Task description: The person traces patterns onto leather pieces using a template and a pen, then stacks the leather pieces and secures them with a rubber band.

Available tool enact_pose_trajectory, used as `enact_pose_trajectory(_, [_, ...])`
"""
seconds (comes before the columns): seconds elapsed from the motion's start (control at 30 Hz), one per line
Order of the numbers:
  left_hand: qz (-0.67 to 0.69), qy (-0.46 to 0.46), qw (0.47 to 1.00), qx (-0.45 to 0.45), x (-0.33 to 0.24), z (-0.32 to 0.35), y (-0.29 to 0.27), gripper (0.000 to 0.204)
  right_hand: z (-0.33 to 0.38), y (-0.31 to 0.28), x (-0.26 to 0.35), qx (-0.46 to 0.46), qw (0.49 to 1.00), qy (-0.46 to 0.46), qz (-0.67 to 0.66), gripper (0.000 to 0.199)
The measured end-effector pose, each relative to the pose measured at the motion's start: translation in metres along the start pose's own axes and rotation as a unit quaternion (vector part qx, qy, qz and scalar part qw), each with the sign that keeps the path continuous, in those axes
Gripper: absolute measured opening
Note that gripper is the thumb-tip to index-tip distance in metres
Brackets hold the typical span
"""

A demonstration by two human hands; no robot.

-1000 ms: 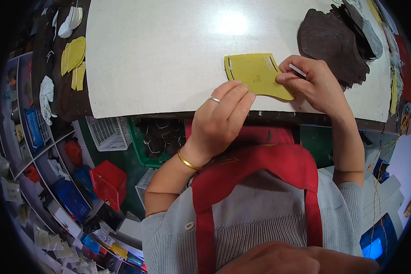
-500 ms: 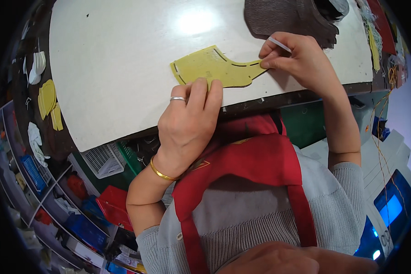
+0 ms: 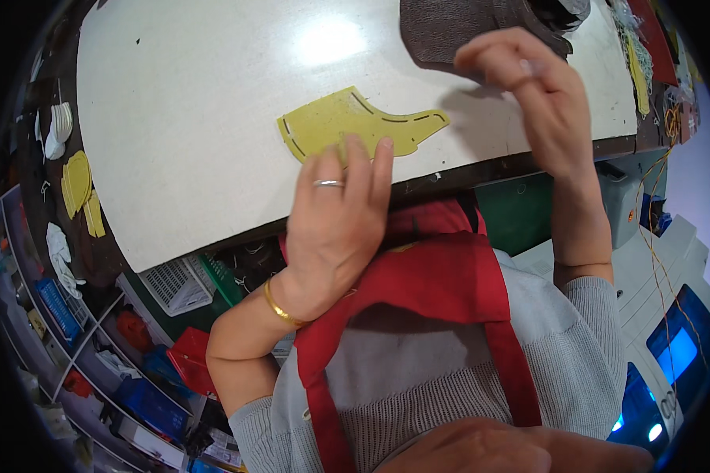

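Note:
A flat yellow pattern piece (image 3: 323, 118), with dark dashes along its curved edges and a narrow tail on the right, lies on the white tabletop (image 3: 205, 150). My left hand (image 3: 339, 209), wearing a ring and bracelet, rests its outstretched fingers on the piece's near edge. Off the pattern, my right hand (image 3: 536, 94) hovers over the table close to the brown leather pieces (image 3: 442, 35). Its fingers are curled and smeared by motion. A pale end of a thin white stick, like a pen (image 3: 526, 68), shows among them; the rest is hidden.
Yellow pieces (image 3: 76, 183) and white pieces (image 3: 59, 130) lie along the dark left edge. Below the table are a white plastic basket (image 3: 175, 284) and a red bin (image 3: 192, 359). Orange cords (image 3: 647, 229) hang at the right. More yellow strips (image 3: 637, 79) lie at the far right.
My right hand has let go of the pattern's tail and moved up and to the right. My left hand stays on the pattern, its fingers straighter. The whole view has shifted slightly.

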State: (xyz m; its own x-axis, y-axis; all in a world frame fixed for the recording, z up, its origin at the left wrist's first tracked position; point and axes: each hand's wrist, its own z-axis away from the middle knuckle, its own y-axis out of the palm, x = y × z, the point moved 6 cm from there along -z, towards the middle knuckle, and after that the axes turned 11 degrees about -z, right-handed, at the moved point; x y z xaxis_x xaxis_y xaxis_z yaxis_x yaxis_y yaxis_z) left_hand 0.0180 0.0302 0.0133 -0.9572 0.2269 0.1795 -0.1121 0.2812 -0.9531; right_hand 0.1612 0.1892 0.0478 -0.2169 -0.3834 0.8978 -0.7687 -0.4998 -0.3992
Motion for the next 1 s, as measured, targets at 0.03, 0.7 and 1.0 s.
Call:
enact_pose_trajectory(0.03, [0.011, 0.009, 1.000, -0.018, -0.006, 0.000, 0.001, 0.046, -0.006, 0.000, 0.014, -0.002, 0.997, -0.072, 0.040, 0.024])
enact_pose_trajectory(0.7, [-0.032, -0.066, 0.995, -0.072, -0.012, -0.003, -0.003, 0.033, -0.055, 0.097, 0.029, 0.142, 0.970, -0.106, 0.167, 0.020])
enact_pose_trajectory(1.0, [-0.060, -0.055, 0.996, -0.022, -0.020, -0.016, -0.005, 0.028, -0.033, 0.069, 0.003, 0.151, 0.984, -0.043, 0.084, 0.033])
